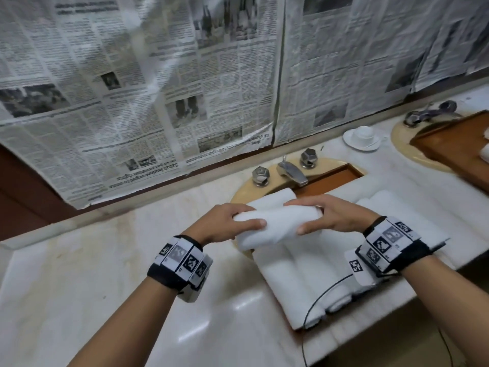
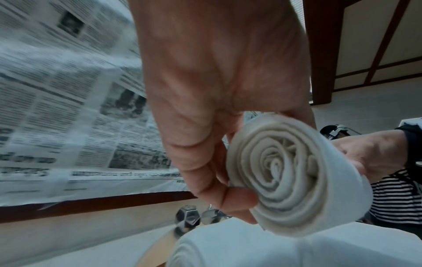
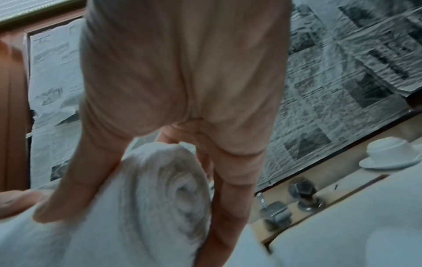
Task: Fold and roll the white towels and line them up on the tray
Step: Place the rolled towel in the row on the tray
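White terry, wound into a tight spiral, makes up the rolled towel (image 1: 275, 221) held above the row of rolled towels (image 1: 304, 276) that lie in front of the faucet (image 1: 292, 172); its long axis runs left to right, one end in each of the hands. Left hand (image 1: 227, 221) curls round the left end and right hand (image 1: 330, 215) round the right end, so neither is nearer. Judging by the wooden tray (image 1: 333, 178) showing just behind the faucet-side towels, the roll likely needs lowering parallel to its neighbours.
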Demonstrator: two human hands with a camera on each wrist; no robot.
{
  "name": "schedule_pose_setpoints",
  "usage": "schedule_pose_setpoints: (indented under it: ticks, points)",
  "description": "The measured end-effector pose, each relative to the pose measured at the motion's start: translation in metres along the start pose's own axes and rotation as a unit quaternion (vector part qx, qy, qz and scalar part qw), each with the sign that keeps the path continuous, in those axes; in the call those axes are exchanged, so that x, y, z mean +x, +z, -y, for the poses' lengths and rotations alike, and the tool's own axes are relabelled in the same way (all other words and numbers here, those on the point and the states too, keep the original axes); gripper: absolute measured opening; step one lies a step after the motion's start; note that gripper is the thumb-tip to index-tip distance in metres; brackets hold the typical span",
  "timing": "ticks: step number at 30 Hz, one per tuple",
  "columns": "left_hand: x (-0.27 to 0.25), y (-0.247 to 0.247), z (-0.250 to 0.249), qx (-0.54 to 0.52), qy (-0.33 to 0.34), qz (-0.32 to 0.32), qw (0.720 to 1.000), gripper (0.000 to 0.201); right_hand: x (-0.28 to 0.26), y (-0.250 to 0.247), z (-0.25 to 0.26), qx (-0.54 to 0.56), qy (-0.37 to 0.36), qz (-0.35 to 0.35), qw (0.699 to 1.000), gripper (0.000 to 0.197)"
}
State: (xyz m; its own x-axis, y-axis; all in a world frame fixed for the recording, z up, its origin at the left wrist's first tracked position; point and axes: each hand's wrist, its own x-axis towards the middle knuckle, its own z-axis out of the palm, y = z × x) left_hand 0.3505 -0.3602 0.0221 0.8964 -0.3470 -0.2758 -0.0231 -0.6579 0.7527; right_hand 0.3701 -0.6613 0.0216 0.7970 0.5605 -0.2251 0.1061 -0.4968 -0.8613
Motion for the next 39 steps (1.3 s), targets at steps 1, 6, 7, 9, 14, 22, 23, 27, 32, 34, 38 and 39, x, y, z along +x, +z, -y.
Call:
schedule_pose_setpoints:
  ticks: [1,6,7,9,14,22,23,27,32,34,38,39]
  points:
    - [0.014,0.005,-0.012,0.01,0.008,-0.008,1.0,0.045,-0.001,-0.018,-0.007,-0.006,-0.005,-0.004,1.0,0.064]
    - [0.091,0.04,-0.069,0.029,0.024,-0.035,0.999,0.042,-0.002,-0.111,-0.047,-0.047,-0.015,-0.005,0.999,0.064]
    - [0.108,0.048,-0.076,0.027,0.026,-0.037,0.999,0.044,0.001,-0.128,-0.056,-0.054,-0.016,-0.008,0.998,0.064]
    - [0.138,0.061,-0.087,0.02,0.023,-0.043,0.999,0.049,0.009,-0.155,-0.076,-0.072,-0.02,-0.015,0.997,0.064]
    - [0.197,0.083,-0.087,0.025,-0.003,-0.076,0.997,0.05,0.044,-0.191,-0.116,-0.122,-0.013,-0.015,0.992,0.062]
    - [0.226,0.099,-0.07,0.086,-0.023,-0.078,0.993,0.06,0.087,-0.193,-0.156,-0.175,0.0,0.014,0.984,0.067]
    - [0.227,0.1,-0.068,0.094,-0.024,-0.075,0.992,0.06,0.088,-0.194,-0.157,-0.174,0.0,0.021,0.984,0.065]
    - [0.232,0.101,-0.064,0.129,-0.022,-0.062,0.989,0.059,0.091,-0.196,-0.163,-0.147,0.005,0.043,0.988,0.06]
    - [0.233,0.104,-0.063,0.14,-0.039,-0.041,0.989,0.053,0.091,-0.194,-0.171,-0.096,0.028,0.05,0.994,0.057]
    - [0.232,0.106,-0.064,0.141,-0.064,-0.025,0.988,0.063,0.091,-0.194,-0.172,-0.077,0.037,0.059,0.995,0.055]
    - [0.231,0.11,-0.069,0.182,-0.099,0.018,0.978,0.071,0.089,-0.191,-0.174,-0.06,0.055,0.079,0.994,0.052]
    - [0.232,0.111,-0.072,0.197,-0.104,0.029,0.974,0.068,0.089,-0.189,-0.175,-0.059,0.065,0.085,0.993,0.051]
